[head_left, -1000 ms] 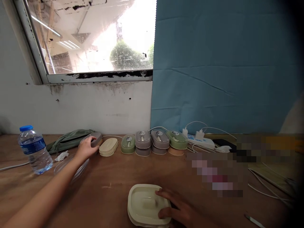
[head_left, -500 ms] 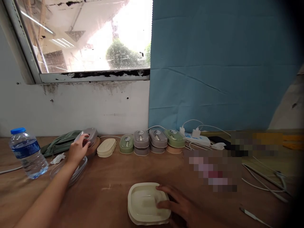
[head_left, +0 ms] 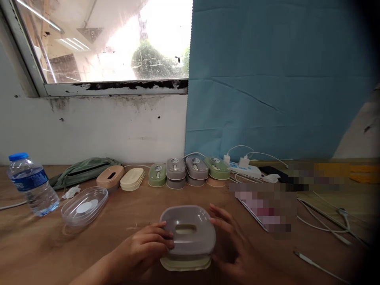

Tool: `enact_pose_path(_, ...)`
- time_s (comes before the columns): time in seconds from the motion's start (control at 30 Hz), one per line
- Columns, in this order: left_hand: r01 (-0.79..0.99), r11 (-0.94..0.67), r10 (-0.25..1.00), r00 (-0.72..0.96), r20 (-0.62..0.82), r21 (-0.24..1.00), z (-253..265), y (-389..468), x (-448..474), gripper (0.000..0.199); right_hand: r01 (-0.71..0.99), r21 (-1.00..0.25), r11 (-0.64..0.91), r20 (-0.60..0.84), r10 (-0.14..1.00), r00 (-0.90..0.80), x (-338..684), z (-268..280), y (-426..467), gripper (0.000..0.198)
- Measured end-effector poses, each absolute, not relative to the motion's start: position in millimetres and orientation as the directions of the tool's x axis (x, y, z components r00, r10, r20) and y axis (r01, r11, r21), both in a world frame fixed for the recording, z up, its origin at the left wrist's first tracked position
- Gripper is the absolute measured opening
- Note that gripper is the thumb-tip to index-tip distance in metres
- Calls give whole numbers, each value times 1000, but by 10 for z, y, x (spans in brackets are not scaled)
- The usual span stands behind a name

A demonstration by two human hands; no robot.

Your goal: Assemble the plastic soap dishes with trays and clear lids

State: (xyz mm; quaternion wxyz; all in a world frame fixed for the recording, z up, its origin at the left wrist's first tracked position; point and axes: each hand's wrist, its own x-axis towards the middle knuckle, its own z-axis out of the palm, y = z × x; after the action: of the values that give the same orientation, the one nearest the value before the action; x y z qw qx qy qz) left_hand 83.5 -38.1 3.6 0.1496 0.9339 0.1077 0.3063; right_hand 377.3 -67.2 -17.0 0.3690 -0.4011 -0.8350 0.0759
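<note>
A grey translucent plastic cover with an oval slot is over a cream plastic base, near the front middle of the table. My left hand grips the cover's left side, fingertips on its edge. Around the right side curves my right hand, fingers apart, its fingertips at or close to the cover's edge; I cannot tell whether they press on it. Through the slot some of the cream base shows. Whether the cover is seated on the base is not plain.
Along the back stand a peach slotted cover, stacked cream pieces, and several grey and green boxes. At left are clear plastic trays, a water bottle and a green bag. Cables and a power strip lie right.
My left hand has brought the grey cover from the back left to above the cream base, uncovering the peach cover. My right hand has shifted from the base's top to its right side.
</note>
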Motion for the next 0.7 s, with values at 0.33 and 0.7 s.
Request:
enact_pose_path(0.33,160,-816,446,786,428,556,-12,-335,855,28,578,-686,441,63,828,-557,3712,18,-669,35)
enact_pose_path(0.7,504,-862,413,763,497,-57,355,-201,694,13,619,-649,443,48,835,-548,3687,48,-706,33)
